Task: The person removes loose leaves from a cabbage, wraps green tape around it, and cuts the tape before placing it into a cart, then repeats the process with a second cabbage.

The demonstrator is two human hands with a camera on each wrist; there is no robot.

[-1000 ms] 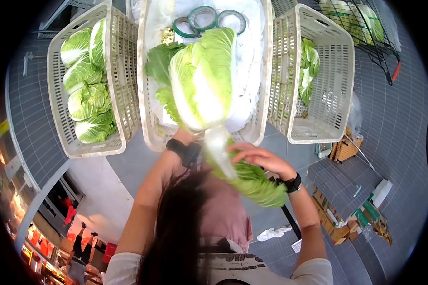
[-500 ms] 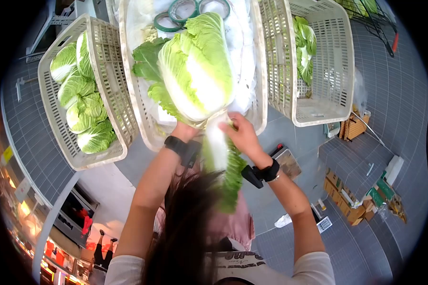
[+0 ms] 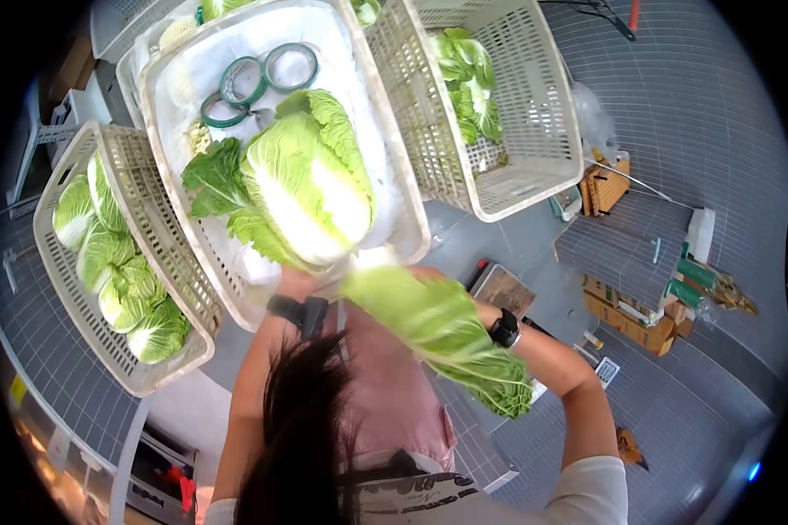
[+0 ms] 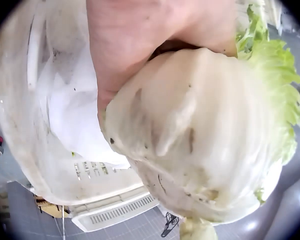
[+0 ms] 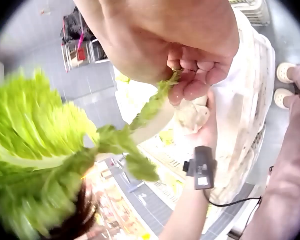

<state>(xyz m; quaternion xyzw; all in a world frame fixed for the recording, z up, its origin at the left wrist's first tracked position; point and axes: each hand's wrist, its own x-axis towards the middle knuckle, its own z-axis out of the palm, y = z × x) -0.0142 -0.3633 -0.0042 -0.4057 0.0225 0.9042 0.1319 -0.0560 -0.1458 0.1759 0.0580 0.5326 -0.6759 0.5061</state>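
Fingers of the right hand (image 5: 162,30) are curled in the right wrist view, grasping the stalk end of a leaf (image 5: 37,115) at its frilly edge; the thumb does not show. Held there, the leaf trails its broad, blurred part to the side, probably because only the narrow end gives a handy grip. In the left wrist view, the left hand (image 4: 145,35) is wrapped over the pale base of a cabbage (image 4: 195,120), the visible fingers bent round its side, though the rest of the grip is hidden. Gripping at the firm butt seems meant to steady the head and leave the right hand free for the leaf. In the head view, the cabbage lies tilted over the near end of the middle crate (image 3: 418,234), base toward the person; whether it bears on the rim, I cannot tell. The crate's white liner (image 3: 341,61) presumably shields what is laid on it, and three tape rolls (image 3: 263,79) sit at the far end, likely to be within reach. The left crate (image 3: 171,249) holds several cabbage heads (image 3: 136,297) packed side by side; the right crate (image 3: 534,114) holds green leafy pieces (image 3: 471,92) along one side.
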